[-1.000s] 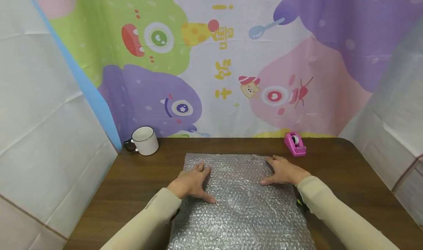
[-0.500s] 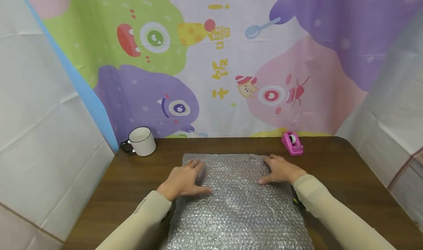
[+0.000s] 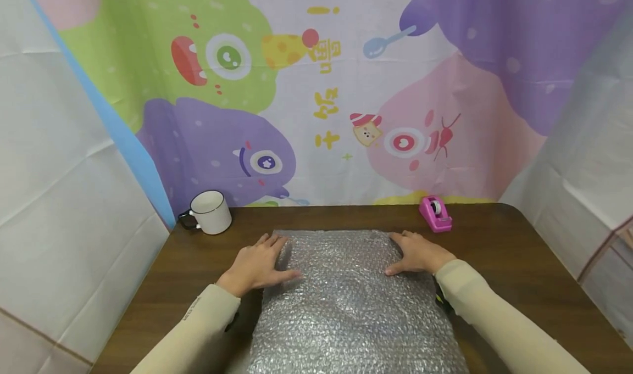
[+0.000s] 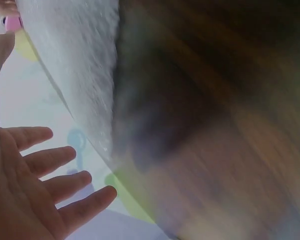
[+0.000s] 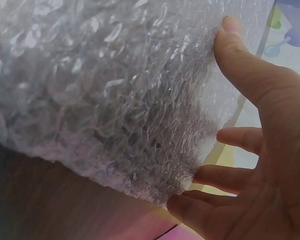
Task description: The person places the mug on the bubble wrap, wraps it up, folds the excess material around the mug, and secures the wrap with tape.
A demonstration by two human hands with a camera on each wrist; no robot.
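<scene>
A sheet of silvery bubble wrap (image 3: pixel 356 308) lies on the dark wooden table (image 3: pixel 168 286), its far edge toward the back. At its upper left edge my left hand (image 3: pixel 257 267) has its fingers spread, the thumb over the wrap. The left wrist view shows the fingers (image 4: pixel 87 207) nearly straight, with nothing between them. On the opposite side, my right hand (image 3: pixel 417 253) rests at the upper right edge. Seen from the right wrist, its thumb (image 5: pixel 234 47) touches the bubbly surface (image 5: pixel 90 90) and its relaxed fingertips meet the edge.
Back left on the table stands a white mug (image 3: pixel 211 213) with a black rim and handle. A pink tape dispenser (image 3: pixel 436 215) sits at the back right. Behind the table hangs a cartoon-printed curtain (image 3: pixel 306 176); pale sheets (image 3: pixel 74 198) flank it.
My left hand has slid left across the bubble wrap, from its upper surface to its left edge. The right hand keeps its place at the right edge. The head view has shifted slightly.
</scene>
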